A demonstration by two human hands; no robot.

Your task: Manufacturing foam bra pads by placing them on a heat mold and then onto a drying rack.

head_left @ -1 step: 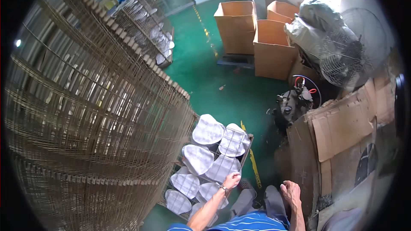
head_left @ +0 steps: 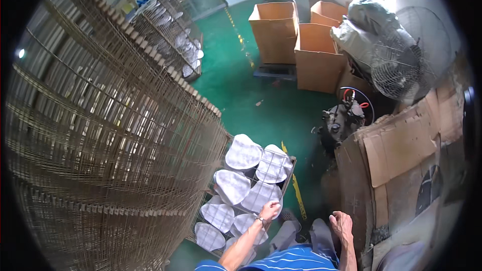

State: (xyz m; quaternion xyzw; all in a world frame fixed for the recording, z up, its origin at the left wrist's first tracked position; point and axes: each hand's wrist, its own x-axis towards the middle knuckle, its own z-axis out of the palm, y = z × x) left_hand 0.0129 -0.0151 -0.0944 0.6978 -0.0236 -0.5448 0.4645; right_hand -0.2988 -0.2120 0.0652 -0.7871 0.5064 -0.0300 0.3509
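Low at my left is a wire rack shelf (head_left: 292,166) with several flat, rounded white-grey pieces lying on it in rows. They look like padded or fabric shapes, such as this upper piece (head_left: 243,151) and this wider one (head_left: 232,186). My left hand (head_left: 270,211) is closed at the shelf's right edge, over the rim of one white piece (head_left: 260,196); what its fingers hold is hidden. A bracelet or watch circles that wrist. My right hand (head_left: 342,224) hangs beside my legs, fingers loosely bent and thumb apart, with nothing seen in it.
Tall stacked wire racks (head_left: 115,135) fill the left side. Another loaded rack (head_left: 186,50) stands farther back. Cardboard boxes (head_left: 321,65), a floor fan (head_left: 399,68), a dark machine with hoses (head_left: 339,123) and flattened cardboard (head_left: 399,153) line the right. A yellow line (head_left: 298,193) marks the green floor.
The view has shifted very slightly. My left hand has moved a little down and left; the right hand and the white pieces look the same.
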